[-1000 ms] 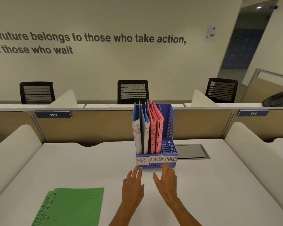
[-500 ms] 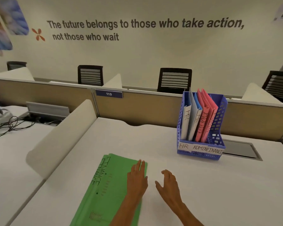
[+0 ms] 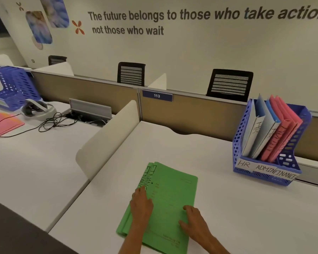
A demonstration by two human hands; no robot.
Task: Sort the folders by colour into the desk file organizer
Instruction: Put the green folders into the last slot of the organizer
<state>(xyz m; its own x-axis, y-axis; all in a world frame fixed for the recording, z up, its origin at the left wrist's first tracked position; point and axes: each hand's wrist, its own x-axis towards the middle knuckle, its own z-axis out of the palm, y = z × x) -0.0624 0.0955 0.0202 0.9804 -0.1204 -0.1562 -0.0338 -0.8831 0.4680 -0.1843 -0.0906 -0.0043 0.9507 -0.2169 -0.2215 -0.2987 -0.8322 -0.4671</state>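
Observation:
Two green folders [image 3: 170,195] marked FINANCE lie stacked flat on the white desk near its front. My left hand [image 3: 141,200] rests flat on their left side, fingers spread. My right hand [image 3: 193,220] lies on their right edge, fingers apart, with no grip visible. At the right stands the blue file organizer [image 3: 264,173], labelled HR, ADMIN and FINANCE. Blue folders [image 3: 259,129] stand in its left slot and pink folders [image 3: 283,132] in the middle slot. The right slot holds nothing.
A low white divider [image 3: 108,138] borders the desk on the left. Beyond it, the neighbouring desk carries a second blue organizer [image 3: 15,87], pink folders [image 3: 4,123], a headset [image 3: 37,109] and black cables [image 3: 50,121]. A tan partition [image 3: 191,110] closes the back.
My view has swung left and down. Both hands have moved from in front of the organizer onto the green folders; the right hand, beside them half a second ago, now touches them.

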